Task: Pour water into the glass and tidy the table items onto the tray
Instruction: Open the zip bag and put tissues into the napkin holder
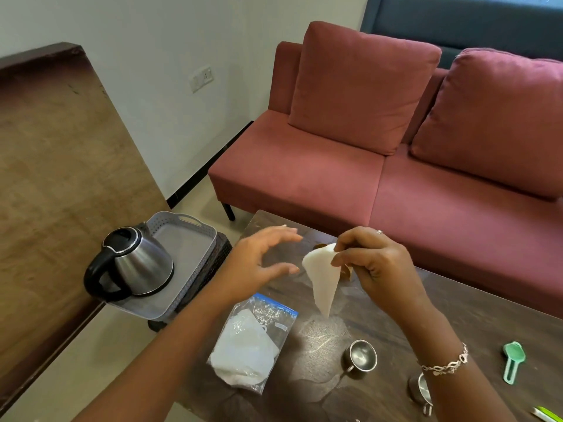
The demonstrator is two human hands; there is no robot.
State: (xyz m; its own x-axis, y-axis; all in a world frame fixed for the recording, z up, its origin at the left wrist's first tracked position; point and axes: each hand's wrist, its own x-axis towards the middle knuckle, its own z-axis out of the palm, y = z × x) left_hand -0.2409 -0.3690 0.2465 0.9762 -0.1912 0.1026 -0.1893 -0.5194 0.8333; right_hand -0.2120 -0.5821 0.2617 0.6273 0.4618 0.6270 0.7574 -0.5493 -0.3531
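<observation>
My right hand (376,263) pinches a white cone-shaped paper filter (323,277) by its top edge and holds it above the dark wooden table (475,330). My left hand (259,260) hovers open just left of the filter, fingers spread, touching nothing. A steel kettle (137,263) with a black handle stands on the grey tray (189,248) left of the table. A clear zip bag (253,342) of white filters lies on the table below my left arm. A small steel cup (361,357) stands near the table's middle. Something brown behind the filter is mostly hidden.
A second steel cup (420,391) lies partly behind my right wrist. A green scoop (513,360) lies at the table's right. A pink sofa (396,166) runs behind the table. A brown wooden counter (54,166) fills the left.
</observation>
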